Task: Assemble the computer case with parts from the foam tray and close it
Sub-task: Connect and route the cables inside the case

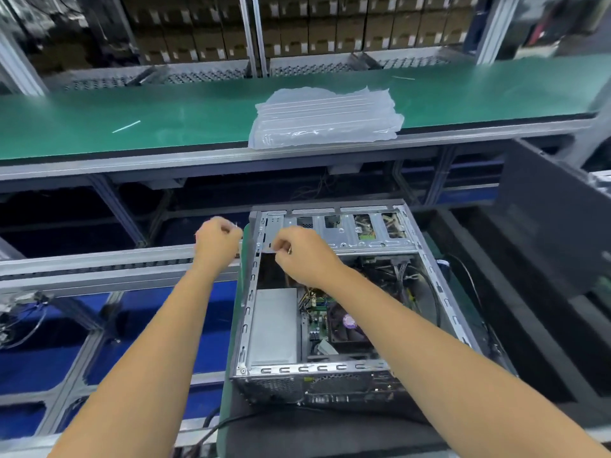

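Observation:
The open computer case (251, 325) lies on its side in front of me, with the motherboard, the fan (348, 322) and a silver power supply (274, 325) showing inside. My left hand (218, 238) is curled into a fist just outside the case's far left corner, and a small metal piece (236, 224) pokes out of its fingers. My right hand (299, 257) reaches over the case, and its curled fingers pinch the near left edge of the metal drive cage (344, 233). Black foam tray compartments (529, 292) lie to the right of the case.
A dark flat panel (555, 213) leans at the right, above the foam. Behind the case runs a green conveyor (165, 117) carrying a clear plastic bag (325, 119). Aluminium frame rails (99, 269) cross on the left. Shelves of brown boxes (297, 24) stand at the back.

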The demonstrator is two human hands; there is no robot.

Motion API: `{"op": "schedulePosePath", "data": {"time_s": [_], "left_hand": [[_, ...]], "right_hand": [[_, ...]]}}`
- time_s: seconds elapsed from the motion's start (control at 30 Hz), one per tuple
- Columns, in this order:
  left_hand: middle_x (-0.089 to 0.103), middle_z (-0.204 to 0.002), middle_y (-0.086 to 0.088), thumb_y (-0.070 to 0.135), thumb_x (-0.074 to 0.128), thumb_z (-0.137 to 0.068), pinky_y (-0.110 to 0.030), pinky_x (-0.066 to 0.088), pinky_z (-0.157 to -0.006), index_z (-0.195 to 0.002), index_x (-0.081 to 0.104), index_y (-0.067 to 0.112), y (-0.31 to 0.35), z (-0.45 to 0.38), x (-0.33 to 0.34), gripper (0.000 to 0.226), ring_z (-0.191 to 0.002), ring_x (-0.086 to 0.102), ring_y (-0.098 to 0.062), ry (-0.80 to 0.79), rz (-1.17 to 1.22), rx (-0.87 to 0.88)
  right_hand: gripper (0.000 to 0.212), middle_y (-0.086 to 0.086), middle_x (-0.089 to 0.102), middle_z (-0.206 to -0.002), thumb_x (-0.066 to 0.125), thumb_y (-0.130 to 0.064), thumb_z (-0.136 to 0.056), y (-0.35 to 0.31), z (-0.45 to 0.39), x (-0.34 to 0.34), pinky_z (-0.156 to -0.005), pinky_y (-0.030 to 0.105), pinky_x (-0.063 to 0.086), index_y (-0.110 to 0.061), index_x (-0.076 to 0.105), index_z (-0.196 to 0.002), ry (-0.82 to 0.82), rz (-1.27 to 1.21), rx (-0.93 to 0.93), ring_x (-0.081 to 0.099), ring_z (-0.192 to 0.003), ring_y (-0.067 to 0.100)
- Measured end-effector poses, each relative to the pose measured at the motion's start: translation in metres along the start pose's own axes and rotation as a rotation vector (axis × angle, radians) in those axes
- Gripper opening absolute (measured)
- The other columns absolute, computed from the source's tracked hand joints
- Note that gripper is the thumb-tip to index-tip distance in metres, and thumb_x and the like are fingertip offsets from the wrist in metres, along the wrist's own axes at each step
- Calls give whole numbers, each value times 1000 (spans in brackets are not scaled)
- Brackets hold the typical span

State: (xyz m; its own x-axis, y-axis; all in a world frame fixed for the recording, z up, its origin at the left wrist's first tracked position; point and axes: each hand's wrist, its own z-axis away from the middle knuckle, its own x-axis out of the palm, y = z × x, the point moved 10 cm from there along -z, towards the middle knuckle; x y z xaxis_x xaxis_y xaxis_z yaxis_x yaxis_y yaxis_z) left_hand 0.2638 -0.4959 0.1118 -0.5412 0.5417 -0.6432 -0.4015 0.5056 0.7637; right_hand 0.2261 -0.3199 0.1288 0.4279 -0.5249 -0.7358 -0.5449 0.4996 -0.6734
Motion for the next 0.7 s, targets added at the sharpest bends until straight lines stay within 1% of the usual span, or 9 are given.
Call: {"op": "schedulePosePath", "data": {"time_s": [0.1, 0.17, 0.3, 0.4, 0.47, 0.5, 0.57, 0.63, 0.7], "left_hand": [[63, -69, -1, 14, 54, -81, -31, 49, -61, -75, 64, 11, 69, 12, 13, 12, -61, 56, -12, -53, 275, 114], [62, -73, 0, 12, 55, -85, -29, 52, -65, -82, 60, 13, 97, 25, 42, 6, -63, 59, -12, -130, 398, 131], [59, -72, -11, 1, 52, -89, -28, 50, -60, -85, 55, 2, 121, 46, 104, 6, -64, 57, -20, -283, 601, 121], [63, -71, -8, 11, 54, -92, -25, 52, -60, -77, 58, 7, 120, 60, 146, 16, -65, 61, -19, -398, 473, 100], [64, -69, -4, 18, 51, -95, -23, 53, -60, -72, 60, 9, 115, 76, 178, 26, -63, 61, -16, -534, 329, 81], [64, -67, -1, 19, 51, -96, -21, 51, -58, -71, 61, 9, 113, 85, 193, 28, -60, 60, -12, -600, 240, 93], [63, -65, 2, 17, 55, -93, -21, 46, -58, -70, 63, 12, 113, 103, 219, 25, -55, 56, -7, -682, 47, 183], [64, -77, -1, 13, 54, -92, -25, 44, -65, -78, 66, 14, 116, 115, 238, 18, -65, 55, -12, -722, -94, 265], [64, -90, -3, 6, 49, -92, -26, 44, -70, -87, 68, 15, 118, 120, 249, 21, -79, 58, -18, -725, -153, 288]], "right_hand": [[26, 2, 61, -105, 43, -26, -102, 10, 0, -7, -74, 36, 47, -13, 55, -121, -34, -78, 38, 57, -93, 22], [26, 3, 61, -100, 38, -28, -105, 21, 3, -17, -66, 32, 43, -15, 52, -122, -20, -154, 80, 55, -85, 22], [28, 11, 62, -87, 33, -19, -107, 73, 21, -60, -67, 35, 43, -9, 56, -95, 126, -220, 214, 55, -74, 24], [30, 5, 48, -81, 32, -23, -107, 118, 45, -81, -63, 35, 31, -10, 49, -87, 103, -177, 316, 43, -71, 20], [28, 2, 42, -78, 29, -24, -106, 145, 58, -96, -58, 33, 27, -14, 40, -83, 99, -136, 393, 37, -65, 17], [23, 3, 42, -80, 28, -20, -106, 156, 64, -103, -56, 32, 25, -14, 41, -87, 111, -137, 428, 35, -63, 16], [12, 3, 44, -86, 32, -8, -102, 171, 74, -115, -53, 30, 26, -8, 41, -109, 141, -132, 489, 37, -62, 15], [18, 0, 44, -83, 36, -1, -97, 178, 80, -117, -52, 29, 27, -8, 38, -113, 116, -57, 530, 41, -62, 15], [7, 9, 54, -89, 42, -2, -95, 182, 85, -112, -57, 31, 34, -6, 47, -98, 63, 48, 573, 46, -69, 22]]}}
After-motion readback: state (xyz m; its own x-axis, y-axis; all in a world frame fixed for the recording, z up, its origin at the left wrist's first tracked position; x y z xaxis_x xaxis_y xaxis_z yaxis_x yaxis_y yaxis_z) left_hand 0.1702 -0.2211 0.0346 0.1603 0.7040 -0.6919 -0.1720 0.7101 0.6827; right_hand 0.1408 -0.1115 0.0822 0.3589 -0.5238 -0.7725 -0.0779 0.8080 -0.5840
